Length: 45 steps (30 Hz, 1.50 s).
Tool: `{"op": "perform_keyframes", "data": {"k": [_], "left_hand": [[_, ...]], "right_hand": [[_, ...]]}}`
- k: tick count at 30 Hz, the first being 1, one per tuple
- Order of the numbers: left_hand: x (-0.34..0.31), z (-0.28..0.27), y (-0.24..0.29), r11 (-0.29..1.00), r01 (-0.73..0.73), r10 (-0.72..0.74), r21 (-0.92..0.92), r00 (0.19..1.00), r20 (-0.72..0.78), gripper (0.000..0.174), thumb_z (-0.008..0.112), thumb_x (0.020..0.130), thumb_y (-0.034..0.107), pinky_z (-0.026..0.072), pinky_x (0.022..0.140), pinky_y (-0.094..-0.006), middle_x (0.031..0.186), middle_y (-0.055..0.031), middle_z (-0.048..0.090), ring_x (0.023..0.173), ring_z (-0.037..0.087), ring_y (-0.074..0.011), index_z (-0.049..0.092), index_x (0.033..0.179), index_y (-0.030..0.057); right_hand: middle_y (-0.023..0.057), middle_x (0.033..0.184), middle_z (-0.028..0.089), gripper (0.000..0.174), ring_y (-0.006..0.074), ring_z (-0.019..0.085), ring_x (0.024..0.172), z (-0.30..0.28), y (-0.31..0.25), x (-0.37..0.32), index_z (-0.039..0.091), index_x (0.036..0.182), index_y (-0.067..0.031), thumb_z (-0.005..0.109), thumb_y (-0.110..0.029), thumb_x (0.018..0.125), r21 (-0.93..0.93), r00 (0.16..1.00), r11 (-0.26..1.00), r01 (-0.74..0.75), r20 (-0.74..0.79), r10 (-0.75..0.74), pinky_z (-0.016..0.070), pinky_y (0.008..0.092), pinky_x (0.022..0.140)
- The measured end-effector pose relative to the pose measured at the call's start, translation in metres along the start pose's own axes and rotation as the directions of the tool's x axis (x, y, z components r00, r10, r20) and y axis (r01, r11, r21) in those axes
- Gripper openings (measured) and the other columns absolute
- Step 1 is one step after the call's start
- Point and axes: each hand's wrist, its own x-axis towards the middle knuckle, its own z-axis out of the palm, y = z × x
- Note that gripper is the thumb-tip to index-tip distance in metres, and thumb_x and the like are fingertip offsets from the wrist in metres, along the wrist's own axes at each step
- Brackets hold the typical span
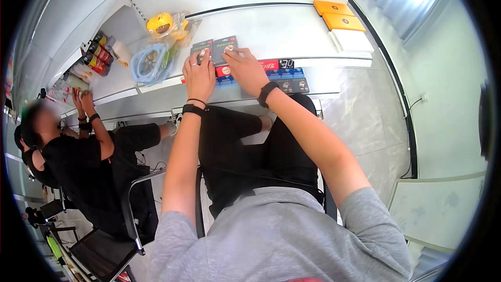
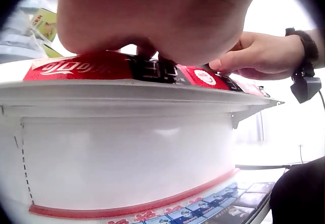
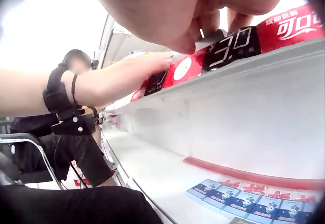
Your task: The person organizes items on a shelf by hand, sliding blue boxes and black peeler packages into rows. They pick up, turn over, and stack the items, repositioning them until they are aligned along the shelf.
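Two flat dark boxes lie side by side at the front of the white upper shelf in the head view. My left hand [image 1: 200, 79] reaches over the left dark box [image 1: 202, 46], its extended fingers touching the top. On the right dark box [image 1: 225, 43], the fingers of my right hand [image 1: 246, 72] rest near the front end. Both hands are just above the red price strip [image 1: 270, 65] along the shelf edge. In the right wrist view, the right hand [image 3: 203, 3] covers most of the box under it. The left hand [image 2: 152, 21] hides its own fingertips in the left wrist view.
Below, a lower shelf holds rows of blue boxes [image 3: 246, 203] and more dark boxes [image 1: 297, 85]. Left of my hands lie a coiled pale blue tube [image 1: 148, 63] and a yellow toy [image 1: 159, 22]. Orange boxes [image 1: 342, 21] are at the far right. Another person [image 1: 78, 162] sits at left.
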Motion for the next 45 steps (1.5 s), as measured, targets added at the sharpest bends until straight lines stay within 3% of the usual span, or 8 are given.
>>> {"op": "perform_keyframes", "data": {"k": [7, 15, 18, 22, 30, 36, 42, 45], "left_hand": [[-0.004, -0.002, -0.006, 1.000, -0.015, 0.015, 0.017, 1.000, -0.010, 0.040, 0.058, 0.090, 0.021, 0.0328, 0.103, -0.0488, 0.128, -0.0129, 0.051, 0.123, 0.042, -0.0343, 0.058, 0.129, 0.0118], [0.016, -0.010, -0.005, 0.986, -0.160, 0.163, 0.052, 0.985, -0.051, 0.049, 0.062, 0.088, 0.035, 0.0307, 0.104, -0.0500, 0.133, -0.0124, 0.050, 0.129, 0.039, -0.0357, 0.055, 0.133, 0.0150], [0.034, -0.004, -0.003, 0.959, -0.280, 0.279, 0.036, 0.960, 0.011, 0.051, 0.060, 0.089, 0.037, 0.0300, 0.106, -0.0491, 0.138, -0.0093, 0.050, 0.132, 0.039, -0.0340, 0.053, 0.136, 0.0186], [0.032, 0.017, -0.012, 0.947, -0.318, 0.316, 0.049, 0.948, 0.049, 0.047, 0.058, 0.090, 0.041, 0.0361, 0.106, -0.0477, 0.135, -0.0045, 0.057, 0.126, 0.050, -0.0288, 0.057, 0.133, 0.0228], [0.032, 0.018, -0.013, 0.950, -0.312, 0.310, -0.015, 0.949, -0.062, 0.036, 0.054, 0.092, 0.026, 0.0429, 0.102, -0.0450, 0.126, -0.0130, 0.063, 0.118, 0.057, -0.0306, 0.063, 0.124, 0.0133], [0.029, 0.021, -0.014, 0.951, -0.306, 0.300, -0.039, 0.948, -0.105, 0.034, 0.051, 0.092, 0.018, 0.0436, 0.104, -0.0410, 0.124, -0.0098, 0.065, 0.116, 0.060, -0.0270, 0.065, 0.122, 0.0103], [0.029, 0.022, -0.013, 0.950, -0.311, 0.304, -0.032, 0.944, -0.131, 0.032, 0.055, 0.089, 0.022, 0.0457, 0.100, -0.0433, 0.121, -0.0109, 0.065, 0.113, 0.061, -0.0287, 0.066, 0.116, 0.0083], [0.029, 0.018, -0.011, 0.951, -0.308, 0.302, -0.039, 0.947, -0.108, 0.032, 0.056, 0.090, 0.024, 0.0449, 0.101, -0.0441, 0.125, -0.0108, 0.063, 0.115, 0.059, -0.0299, 0.065, 0.116, 0.0077]], "right_hand": [[0.0078, 0.141, 0.047, 0.049, 0.0322, 0.043, 0.126, 0.004, -0.011, -0.006, 0.054, 0.129, -0.0043, 0.060, -0.006, 0.081, -0.015, 0.998, 0.999, -0.048, 0.047, 0.049, 0.0432, 0.0431, 0.098], [0.0153, 0.137, 0.046, 0.049, 0.0368, 0.044, 0.122, 0.033, 0.009, -0.104, 0.051, 0.124, -0.0031, 0.059, -0.003, 0.076, 0.037, 0.981, 0.999, 0.013, -0.193, -0.006, 0.0394, 0.0447, 0.099], [0.0160, 0.135, 0.047, 0.046, 0.0358, 0.046, 0.119, 0.034, 0.021, -0.145, 0.051, 0.121, -0.0027, 0.058, -0.004, 0.075, -0.025, 0.945, 0.977, -0.213, 0.247, 0.212, 0.0383, 0.0455, 0.100], [0.0163, 0.137, 0.048, 0.048, 0.0342, 0.047, 0.124, 0.064, 0.035, -0.148, 0.050, 0.126, -0.0014, 0.055, -0.007, 0.078, -0.060, 0.893, 0.968, -0.242, 0.376, 0.246, 0.0385, 0.0442, 0.103], [0.0134, 0.143, 0.046, 0.048, 0.0308, 0.044, 0.130, 0.139, 0.067, -0.172, 0.050, 0.131, -0.0046, 0.053, -0.009, 0.083, -0.255, 0.934, 0.959, -0.119, 0.299, 0.196, 0.0351, 0.0446, 0.109], [0.0102, 0.119, 0.059, 0.033, 0.0268, 0.055, 0.117, 0.114, 0.051, -0.158, 0.057, 0.119, -0.0061, 0.052, -0.011, 0.086, -0.398, 0.900, 0.911, 0.107, 0.428, 0.082, 0.0420, 0.0425, 0.100], [0.0123, 0.098, 0.062, 0.028, 0.0344, 0.062, 0.091, 0.007, -0.011, -0.120, 0.058, 0.108, -0.0039, 0.062, -0.009, 0.081, 0.276, 0.979, 0.958, -0.076, 0.205, 0.019, 0.0508, 0.0415, 0.076], [0.0135, 0.103, 0.063, 0.031, 0.0341, 0.062, 0.092, -0.047, -0.011, -0.101, 0.057, 0.112, -0.0039, 0.062, -0.007, 0.081, 0.213, 0.976, 0.964, -0.157, 0.180, 0.119, 0.0510, 0.0408, 0.076]]}}
